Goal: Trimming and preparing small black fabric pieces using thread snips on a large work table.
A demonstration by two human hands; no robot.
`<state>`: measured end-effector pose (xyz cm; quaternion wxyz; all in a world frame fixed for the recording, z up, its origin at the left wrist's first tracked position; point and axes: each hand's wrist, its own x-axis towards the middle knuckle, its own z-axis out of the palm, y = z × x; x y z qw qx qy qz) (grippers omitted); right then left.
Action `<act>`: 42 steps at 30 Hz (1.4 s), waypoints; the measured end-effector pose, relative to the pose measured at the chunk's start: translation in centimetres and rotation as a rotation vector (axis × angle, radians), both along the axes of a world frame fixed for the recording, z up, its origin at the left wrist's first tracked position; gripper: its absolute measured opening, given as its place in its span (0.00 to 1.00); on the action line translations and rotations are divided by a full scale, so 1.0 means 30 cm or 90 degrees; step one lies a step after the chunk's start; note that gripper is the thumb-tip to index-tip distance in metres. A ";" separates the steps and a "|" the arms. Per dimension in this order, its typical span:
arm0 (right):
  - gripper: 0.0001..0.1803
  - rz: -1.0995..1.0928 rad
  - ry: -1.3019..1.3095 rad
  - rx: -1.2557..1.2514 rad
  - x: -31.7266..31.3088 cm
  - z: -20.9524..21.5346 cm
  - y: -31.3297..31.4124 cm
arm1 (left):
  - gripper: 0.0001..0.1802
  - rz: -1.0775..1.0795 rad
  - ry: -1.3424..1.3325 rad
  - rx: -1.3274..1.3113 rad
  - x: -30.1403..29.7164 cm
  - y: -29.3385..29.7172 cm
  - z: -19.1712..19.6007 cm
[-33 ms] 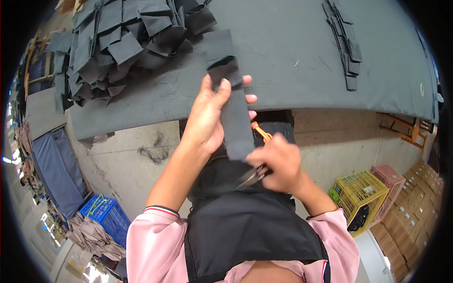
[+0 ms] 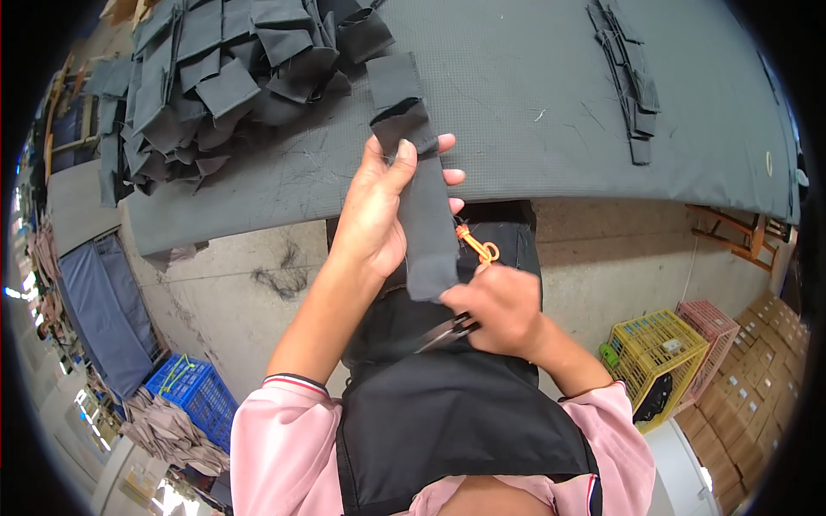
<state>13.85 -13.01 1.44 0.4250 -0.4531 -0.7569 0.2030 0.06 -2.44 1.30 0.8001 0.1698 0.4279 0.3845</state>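
Head view: fabric strip point(image 2: 426, 215) between left fingers point(image 2: 404, 163)

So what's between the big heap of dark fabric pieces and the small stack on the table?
In the head view, only bare grey table covering lies between the heap and the small stack.

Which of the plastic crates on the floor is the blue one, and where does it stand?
The blue crate stands alone at the person's lower left, beside a heap of grey fabric pieces. The yellow crate and pink crate stand together at the right.
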 end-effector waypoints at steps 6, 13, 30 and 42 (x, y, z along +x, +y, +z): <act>0.17 0.035 -0.099 -0.108 -0.019 -0.030 -0.024 | 0.17 -0.020 0.090 0.115 0.021 -0.014 0.019; 0.22 -0.225 0.019 -0.157 0.074 0.005 0.011 | 0.19 -0.025 0.059 0.094 0.006 -0.016 0.026; 0.20 -0.182 -0.060 -0.094 0.040 0.010 0.009 | 0.21 -0.066 0.039 0.077 0.006 -0.029 0.027; 0.20 -0.197 -0.045 -0.102 0.046 0.010 -0.017 | 0.20 -0.077 0.046 0.064 0.005 -0.026 0.029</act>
